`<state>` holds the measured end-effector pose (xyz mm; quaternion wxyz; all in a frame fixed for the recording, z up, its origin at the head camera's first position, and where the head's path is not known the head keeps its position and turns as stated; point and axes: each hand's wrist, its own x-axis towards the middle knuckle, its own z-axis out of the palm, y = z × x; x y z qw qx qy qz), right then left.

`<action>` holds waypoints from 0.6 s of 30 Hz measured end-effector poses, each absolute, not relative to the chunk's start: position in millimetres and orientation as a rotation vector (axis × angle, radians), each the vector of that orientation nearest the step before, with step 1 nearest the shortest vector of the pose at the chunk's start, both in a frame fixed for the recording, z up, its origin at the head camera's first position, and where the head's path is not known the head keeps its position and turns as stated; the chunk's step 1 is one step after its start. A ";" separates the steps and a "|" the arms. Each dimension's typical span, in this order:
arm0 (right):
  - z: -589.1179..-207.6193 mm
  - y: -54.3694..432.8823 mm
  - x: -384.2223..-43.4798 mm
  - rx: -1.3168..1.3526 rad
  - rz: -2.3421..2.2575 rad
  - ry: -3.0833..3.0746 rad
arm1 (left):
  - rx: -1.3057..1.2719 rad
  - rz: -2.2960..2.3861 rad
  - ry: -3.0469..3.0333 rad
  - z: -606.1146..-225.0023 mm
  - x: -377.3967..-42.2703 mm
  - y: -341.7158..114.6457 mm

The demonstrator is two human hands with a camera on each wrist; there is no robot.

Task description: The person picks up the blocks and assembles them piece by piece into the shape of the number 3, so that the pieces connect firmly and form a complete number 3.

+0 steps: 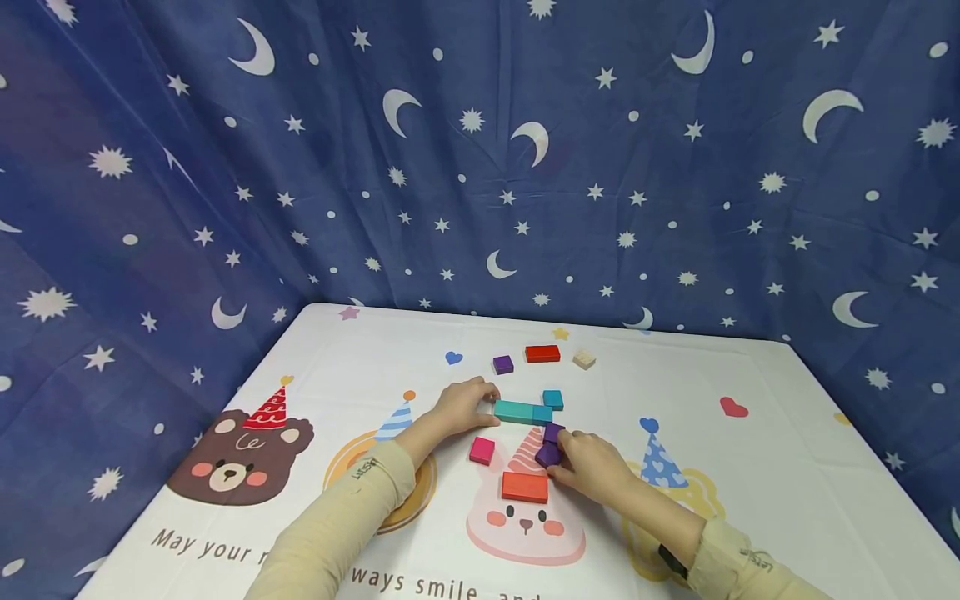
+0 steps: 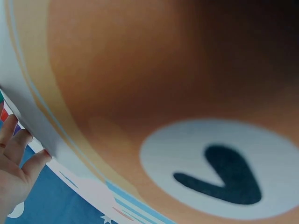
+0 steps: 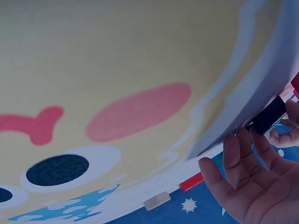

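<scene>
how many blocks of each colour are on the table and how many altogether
purple blocks: 3
blue blocks: 2
teal block: 1
red block: 1
orange-red block: 1
pink block: 1
pale wooden block: 1
total: 10

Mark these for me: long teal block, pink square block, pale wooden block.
Long teal block [image 1: 513,412]: head view, middle of its top face.
Pink square block [image 1: 482,451]: head view, middle of its top face.
Pale wooden block [image 1: 584,358]: head view, on its top face.
</scene>
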<state>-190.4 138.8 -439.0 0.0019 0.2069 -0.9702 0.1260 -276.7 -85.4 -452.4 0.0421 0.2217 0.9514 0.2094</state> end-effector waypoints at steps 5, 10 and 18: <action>-439.9 139.2 -191.7 0.654 0.388 -3.042 | 0.677 0.621 2.916 -451.9 -277.3 -84.6; -440.0 139.2 -192.3 0.650 0.392 -3.051 | 0.687 0.598 2.927 -450.3 -276.7 -84.7; -440.5 139.2 -193.0 0.654 0.395 -3.056 | 0.678 0.610 2.921 -450.4 -276.3 -84.4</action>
